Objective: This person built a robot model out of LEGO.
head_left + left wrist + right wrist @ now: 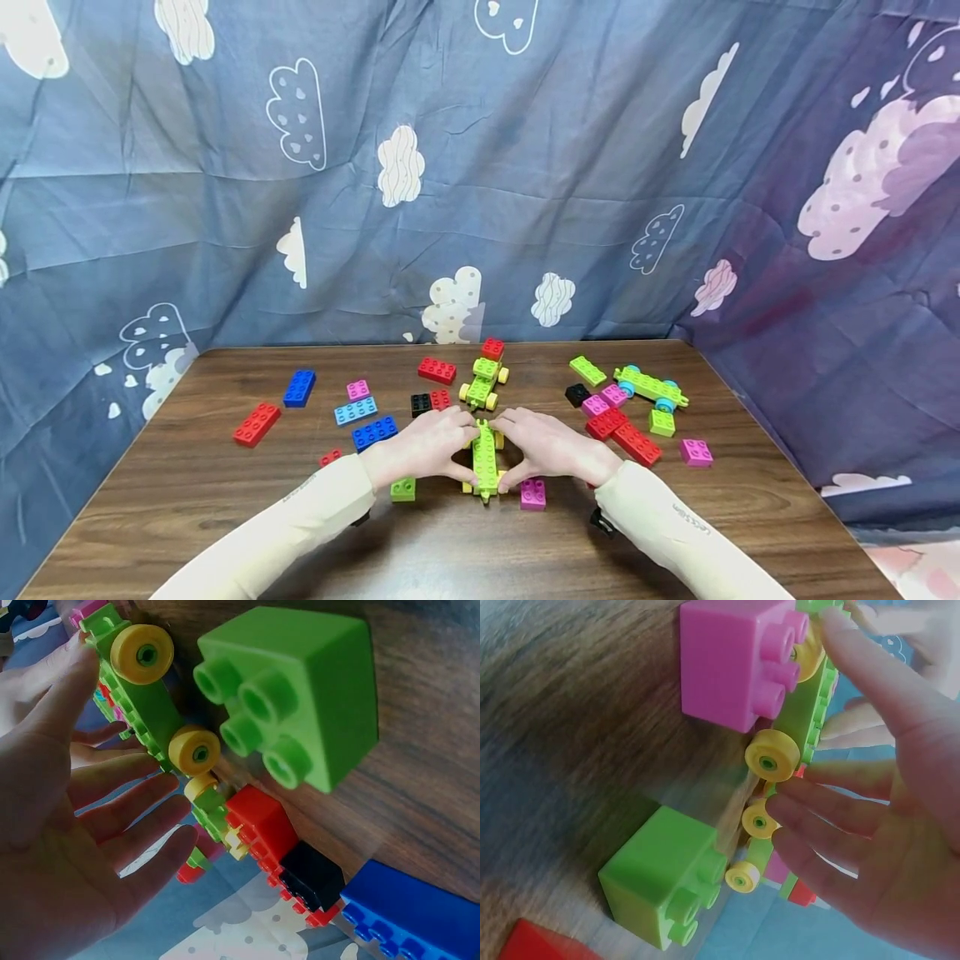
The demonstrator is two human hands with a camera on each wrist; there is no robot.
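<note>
A long green wheeled chassis (485, 458) with yellow wheels lies lengthwise on the wooden table (187, 500), between my two hands. My left hand (427, 446) lies against its left side with the fingers straight and spread (142, 817) and the thumb near a wheel at one end. On the other side, my right hand (551, 446) has its fingers straight, touching the wheels (772, 755). A small green brick (402, 489) sits just left of the chassis (142, 705). A small pink brick (533, 493) sits just right of it (735, 656).
Behind my hands stand a second green wheeled car (483, 379) with a red brick on top, a blue-wheeled green chassis (651, 387), red bricks (622, 433), blue bricks (375, 432) and a black brick (421, 404). A patterned cloth (480, 167) hangs behind the table.
</note>
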